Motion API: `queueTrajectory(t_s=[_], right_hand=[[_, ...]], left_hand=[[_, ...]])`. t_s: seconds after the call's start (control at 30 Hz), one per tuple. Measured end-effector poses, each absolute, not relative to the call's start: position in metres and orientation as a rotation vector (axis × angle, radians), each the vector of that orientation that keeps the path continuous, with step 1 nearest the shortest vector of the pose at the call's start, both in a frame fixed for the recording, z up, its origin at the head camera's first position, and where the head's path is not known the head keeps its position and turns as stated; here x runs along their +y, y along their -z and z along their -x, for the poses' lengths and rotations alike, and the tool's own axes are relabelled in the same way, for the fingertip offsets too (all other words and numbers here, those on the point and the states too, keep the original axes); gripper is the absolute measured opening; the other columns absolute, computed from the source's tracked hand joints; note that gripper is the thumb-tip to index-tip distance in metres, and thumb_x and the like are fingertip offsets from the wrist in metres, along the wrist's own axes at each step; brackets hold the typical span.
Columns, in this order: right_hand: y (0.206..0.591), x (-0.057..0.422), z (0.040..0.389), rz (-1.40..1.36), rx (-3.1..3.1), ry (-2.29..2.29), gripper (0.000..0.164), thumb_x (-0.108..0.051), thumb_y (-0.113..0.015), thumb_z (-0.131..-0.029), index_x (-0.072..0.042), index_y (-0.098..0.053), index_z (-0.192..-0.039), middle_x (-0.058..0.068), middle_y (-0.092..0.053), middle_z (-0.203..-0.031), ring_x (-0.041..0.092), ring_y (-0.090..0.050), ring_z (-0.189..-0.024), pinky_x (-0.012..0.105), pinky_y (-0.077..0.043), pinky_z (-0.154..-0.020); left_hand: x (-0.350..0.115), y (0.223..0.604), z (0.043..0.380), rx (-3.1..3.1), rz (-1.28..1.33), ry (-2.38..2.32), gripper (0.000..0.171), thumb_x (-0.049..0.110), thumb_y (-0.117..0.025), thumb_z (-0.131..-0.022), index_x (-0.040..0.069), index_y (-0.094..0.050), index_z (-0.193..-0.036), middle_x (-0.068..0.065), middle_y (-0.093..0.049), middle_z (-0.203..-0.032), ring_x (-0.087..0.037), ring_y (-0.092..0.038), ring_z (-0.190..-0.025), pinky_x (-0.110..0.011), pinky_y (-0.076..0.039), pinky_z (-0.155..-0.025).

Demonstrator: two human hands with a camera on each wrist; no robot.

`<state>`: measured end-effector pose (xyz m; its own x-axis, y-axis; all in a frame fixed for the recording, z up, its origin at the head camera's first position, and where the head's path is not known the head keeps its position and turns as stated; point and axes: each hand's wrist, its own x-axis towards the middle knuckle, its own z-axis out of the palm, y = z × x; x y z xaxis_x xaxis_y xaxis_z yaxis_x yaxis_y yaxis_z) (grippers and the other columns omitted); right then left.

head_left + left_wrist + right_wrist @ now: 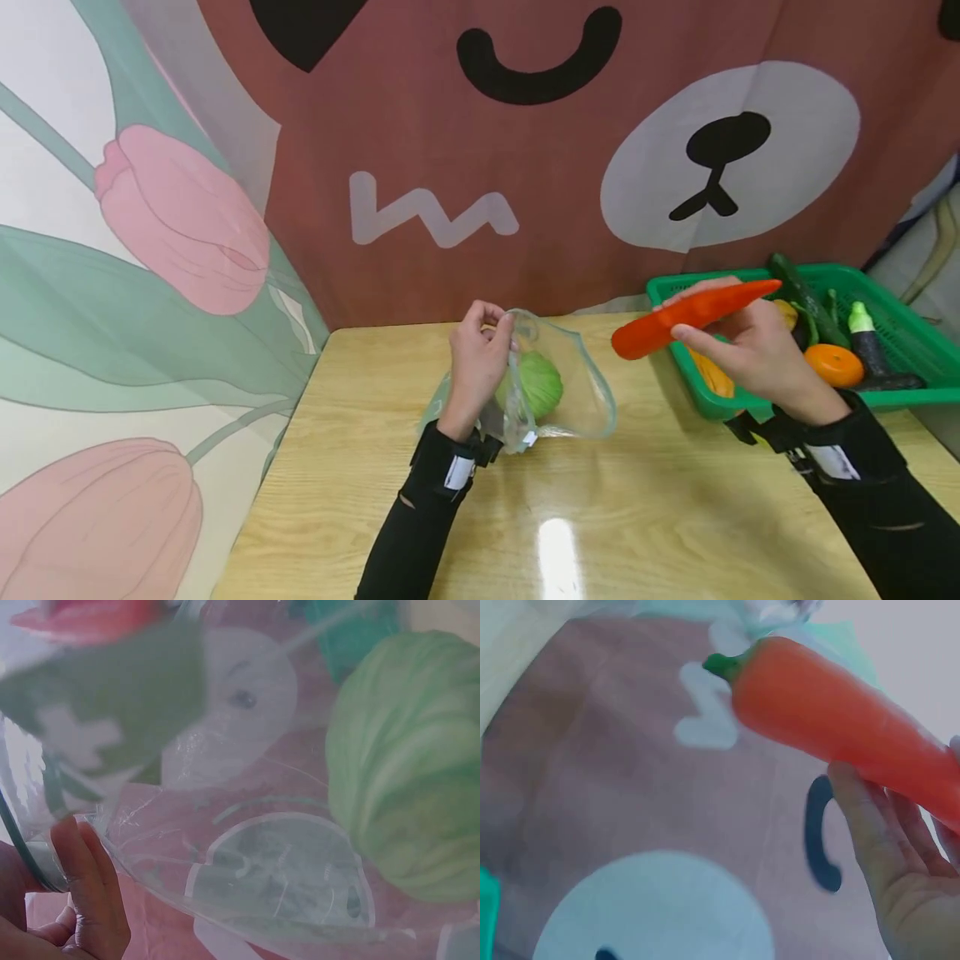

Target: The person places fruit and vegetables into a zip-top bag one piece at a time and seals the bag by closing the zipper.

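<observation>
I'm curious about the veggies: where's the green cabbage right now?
In the head view, the green cabbage sits inside the clear bag on the table, just right of the left hand.

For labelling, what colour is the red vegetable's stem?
The stem is green, clearest in the right wrist view.

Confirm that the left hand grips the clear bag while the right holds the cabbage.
Wrong: the right hand holds a long red-orange vegetable, not the cabbage, as the right wrist view shows. The left hand does grip the clear bag.
</observation>
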<state>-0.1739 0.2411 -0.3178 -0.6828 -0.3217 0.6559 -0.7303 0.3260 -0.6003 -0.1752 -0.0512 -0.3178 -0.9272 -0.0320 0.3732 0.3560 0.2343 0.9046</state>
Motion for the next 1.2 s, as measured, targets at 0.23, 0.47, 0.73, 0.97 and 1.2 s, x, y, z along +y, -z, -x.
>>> queueTrajectory(t_s=[0.23, 0.47, 0.73, 0.97, 1.2], right_hand=[[0.326, 0.205, 0.172, -1.122, -2.023, -1.602, 0.041, 0.025, -0.062, -0.075, 0.011, -0.052, -0.113, 0.018, -0.062, -0.107, 0.018, -0.065, -0.093, 0.024, -0.054, -0.072], [0.340, 0.168, 0.183, -1.035, -2.185, -1.423, 0.040, 0.010, -0.072, -0.076, 0.002, -0.058, -0.112, 0.011, -0.062, -0.109, 0.018, -0.063, -0.091, 0.025, -0.054, -0.071], [0.355, 0.138, 0.205, -1.189, -2.143, -1.034, 0.048, 0.003, -0.082, -0.067, -0.003, -0.061, -0.109, 0.011, -0.065, -0.104, 0.025, -0.064, -0.088, 0.040, -0.054, -0.074], [0.365, 0.118, 0.218, -1.299, -2.191, -0.898, 0.045, 0.005, -0.082, -0.066, -0.003, -0.064, -0.106, 0.008, -0.062, -0.104, 0.021, -0.061, -0.091, 0.035, -0.052, -0.078], [0.368, 0.104, 0.227, -1.198, -2.356, -0.839, 0.038, 0.000, -0.079, -0.074, -0.001, -0.064, -0.109, 0.011, -0.061, -0.105, 0.022, -0.061, -0.092, 0.035, -0.052, -0.079]], left_hand=[[-0.050, 0.327, 0.184, -2.205, 0.280, 1.758, 0.009, 0.003, -0.054, -0.095, -0.006, -0.054, -0.094, -0.016, -0.058, -0.085, -0.038, -0.063, -0.062, -0.018, -0.035, -0.042], [-0.054, 0.346, 0.202, -2.192, 0.276, 1.749, 0.013, 0.012, -0.058, -0.094, -0.001, -0.057, -0.095, -0.012, -0.059, -0.086, -0.029, -0.062, -0.058, -0.022, -0.038, -0.041], [-0.053, 0.348, 0.206, -2.188, 0.267, 1.736, 0.010, 0.014, -0.059, -0.094, 0.005, -0.056, -0.092, -0.007, -0.058, -0.081, -0.017, -0.058, -0.052, -0.024, -0.042, -0.043], [-0.053, 0.348, 0.209, -2.196, 0.259, 1.735, 0.010, 0.015, -0.059, -0.093, 0.006, -0.057, -0.092, -0.005, -0.057, -0.077, -0.013, -0.049, -0.045, -0.024, -0.038, -0.042], [-0.055, 0.344, 0.211, -2.186, 0.256, 1.677, 0.010, 0.016, -0.059, -0.093, 0.006, -0.057, -0.091, -0.004, -0.057, -0.075, -0.013, -0.044, -0.045, -0.023, -0.034, -0.041]])
